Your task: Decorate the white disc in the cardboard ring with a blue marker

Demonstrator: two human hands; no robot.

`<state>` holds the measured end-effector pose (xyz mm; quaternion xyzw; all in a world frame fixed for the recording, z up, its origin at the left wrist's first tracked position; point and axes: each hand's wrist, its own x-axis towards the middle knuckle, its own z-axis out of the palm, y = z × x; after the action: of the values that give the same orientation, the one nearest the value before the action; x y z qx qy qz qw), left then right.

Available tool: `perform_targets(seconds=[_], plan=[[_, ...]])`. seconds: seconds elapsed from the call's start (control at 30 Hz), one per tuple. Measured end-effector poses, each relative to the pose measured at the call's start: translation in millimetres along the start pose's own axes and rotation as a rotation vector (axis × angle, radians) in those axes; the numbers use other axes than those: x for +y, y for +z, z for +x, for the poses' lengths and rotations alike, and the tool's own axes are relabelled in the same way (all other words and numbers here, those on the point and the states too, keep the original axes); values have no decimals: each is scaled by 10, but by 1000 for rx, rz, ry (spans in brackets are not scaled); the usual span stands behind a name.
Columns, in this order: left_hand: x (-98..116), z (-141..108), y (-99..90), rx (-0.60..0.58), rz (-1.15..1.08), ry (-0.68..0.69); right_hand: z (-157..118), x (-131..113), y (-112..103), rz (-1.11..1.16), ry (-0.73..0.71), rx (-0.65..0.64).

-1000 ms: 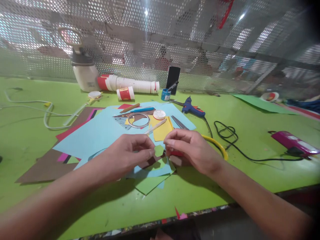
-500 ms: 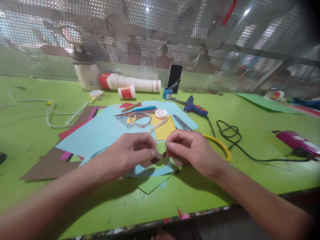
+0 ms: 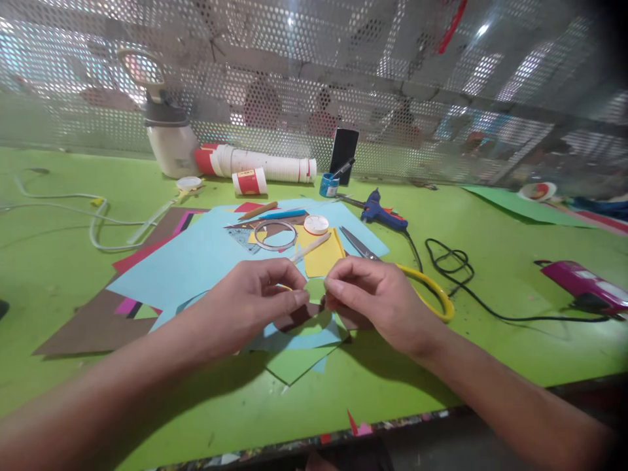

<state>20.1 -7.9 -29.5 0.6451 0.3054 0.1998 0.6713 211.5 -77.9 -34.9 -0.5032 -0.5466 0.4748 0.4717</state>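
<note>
Near the table's edge, the left hand (image 3: pixel 305 294) and right hand (image 3: pixel 328 292) are pinching curved brown paper (image 3: pixel 295 318) between thumbs and fingers, above pointed green paper (image 3: pixel 290 364). Beyond, a flat round ring (image 3: pixel 256 239) and ribbed paper cups (image 3: pixel 267 166) are lying.

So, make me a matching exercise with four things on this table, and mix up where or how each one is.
1. Phone
2. Glue gun
3. Loose cup
4. Scissors

A. On its side, in front of the cup stack
B. Right of the yellow paper
C. Propped up behind the blue jar
D. Blue, with a black cord

Pairs: 1-C, 2-D, 3-A, 4-B
</note>
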Motion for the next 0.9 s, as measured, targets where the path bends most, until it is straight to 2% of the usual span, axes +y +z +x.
perform_targets(seconds=[0.17,0.37,0.57,0.9], plan=[[19,-2,-20,-25,15,23,17,5,-7,29,25,-34],[-13,-8,-30,-21,-13,23,2,51,-35,66,71,-11],[-11,-11,-31,-22,5,29,14,16,3,37,32,-59],[43,-14,34,41,-29,-22,16,0,12,16,39,-71]])
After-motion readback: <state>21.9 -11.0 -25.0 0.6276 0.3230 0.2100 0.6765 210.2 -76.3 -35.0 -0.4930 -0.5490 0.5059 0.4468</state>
